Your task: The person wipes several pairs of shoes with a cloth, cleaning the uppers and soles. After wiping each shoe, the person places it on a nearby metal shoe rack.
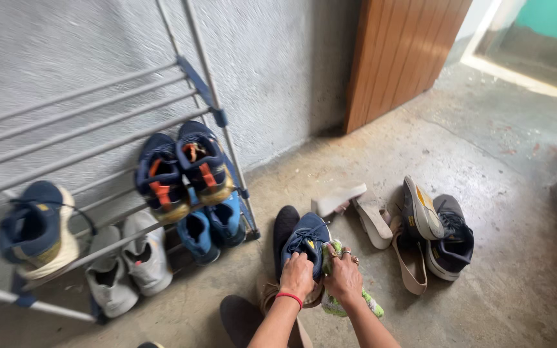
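Observation:
My left hand [298, 274], with a red band at the wrist, grips the heel of a navy blue sneaker [307, 238] held just above the floor. My right hand [343, 274] presses a green and white cloth [336, 303] against the sneaker's side. A black shoe [285, 225] lies on the floor directly left of the sneaker.
A metal shoe rack [98, 129] stands against the grey wall at left with several sneakers on it. Beige sandals [372, 216] and dark sneakers [452, 245] lie on the concrete floor at right. A wooden door [401, 51] is behind them.

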